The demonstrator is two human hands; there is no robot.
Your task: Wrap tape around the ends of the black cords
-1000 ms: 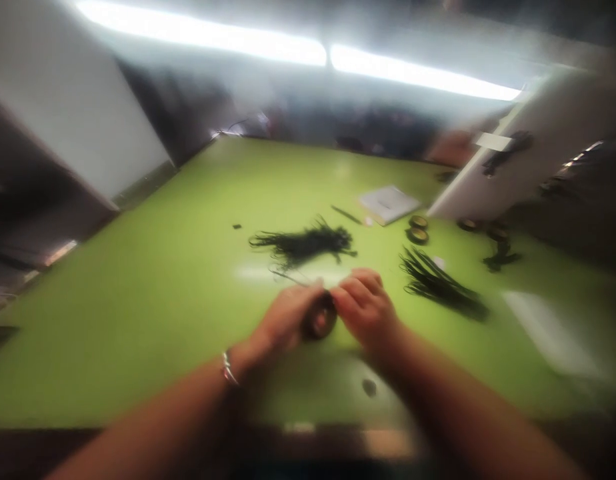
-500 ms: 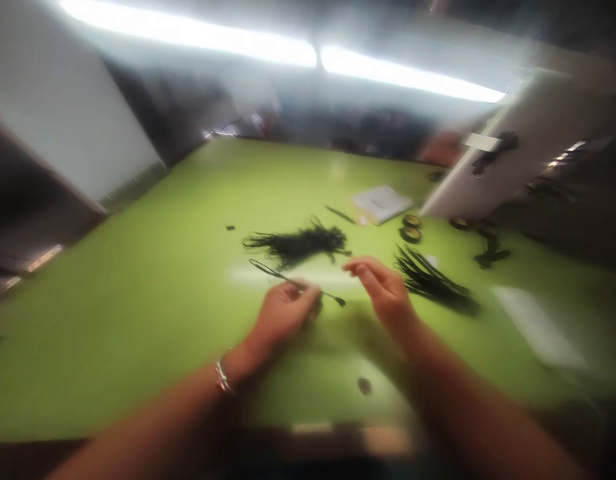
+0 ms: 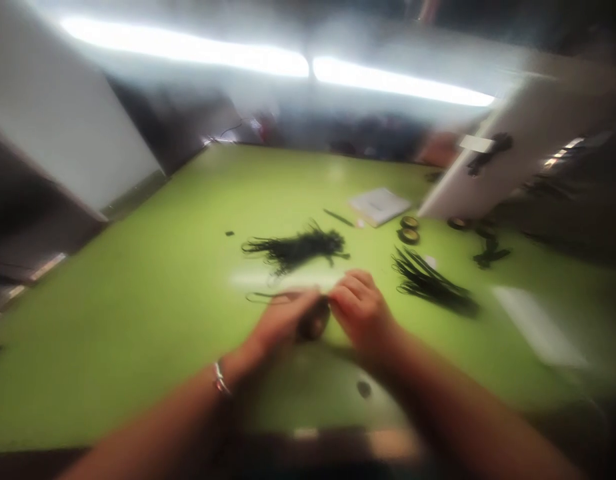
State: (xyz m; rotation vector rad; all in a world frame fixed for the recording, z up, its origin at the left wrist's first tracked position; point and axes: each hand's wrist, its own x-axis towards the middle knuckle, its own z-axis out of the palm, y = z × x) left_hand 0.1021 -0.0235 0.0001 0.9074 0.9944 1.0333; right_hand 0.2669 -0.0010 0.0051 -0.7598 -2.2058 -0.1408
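Observation:
My left hand [image 3: 283,319] is closed around a thin, folded black cable [image 3: 262,296], whose looped end sticks out to the left. Close against it, my right hand [image 3: 361,308] pinches at the cable's other end, which the fingers hide. Beyond both hands lies a tangled pile of black cables [image 3: 301,249], loops toward the left. Another bundle of black cables [image 3: 433,283], straighter, rests to the right of my right hand.
The green table [image 3: 153,320] carries a white pad [image 3: 379,205], a dark pen [image 3: 338,217] and two tape rolls [image 3: 409,231]. A white panel [image 3: 493,147] rises at the right. Near the front edge is a small dark spot [image 3: 363,389].
My right hand has come left and down to meet the left hand, its fingers closing at the cable's end. The cable's loop has tipped lower, and its connector end is now covered.

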